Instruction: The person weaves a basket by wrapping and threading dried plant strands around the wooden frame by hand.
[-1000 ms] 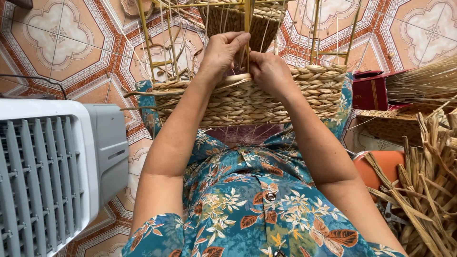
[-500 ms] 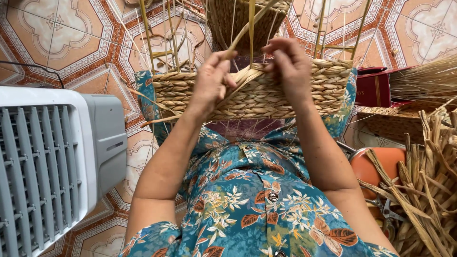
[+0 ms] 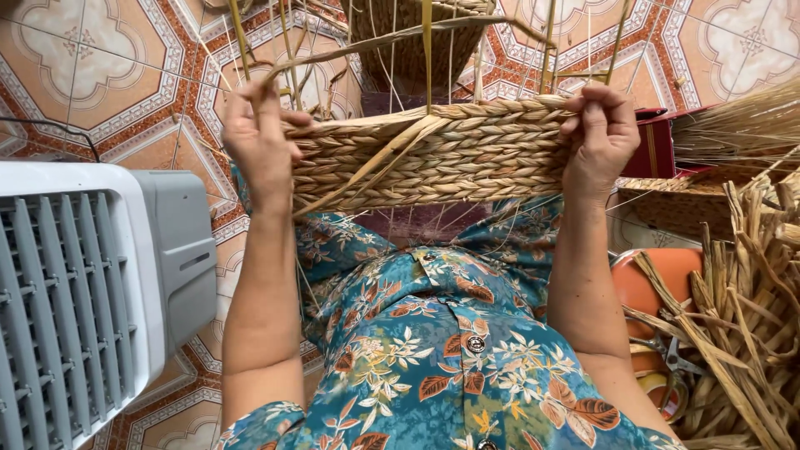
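Note:
A half-woven basket (image 3: pixel 450 150) of tan plaited straw rests on my lap, with thin wire uprights (image 3: pixel 546 50) rising from its rim. My left hand (image 3: pixel 260 137) grips the basket's left end. My right hand (image 3: pixel 600 137) grips the right end, fingers curled over the rim. A loose flat straw strand (image 3: pixel 375 162) runs diagonally across the woven wall from the rim down to the left. Both forearms reach out over a blue floral garment (image 3: pixel 433 350).
A grey and white fan housing (image 3: pixel 83 292) stands close on the left. A pile of dried straw (image 3: pixel 742 317) lies on the right beside an orange bowl (image 3: pixel 658 283), scissors (image 3: pixel 667 354) and a red box (image 3: pixel 654 146). Another woven basket (image 3: pixel 408 42) stands ahead on the patterned tile floor (image 3: pixel 100 75).
My hands have moved apart from the middle of the basket rim to its two ends. The basket now sits closer and fills more of the view.

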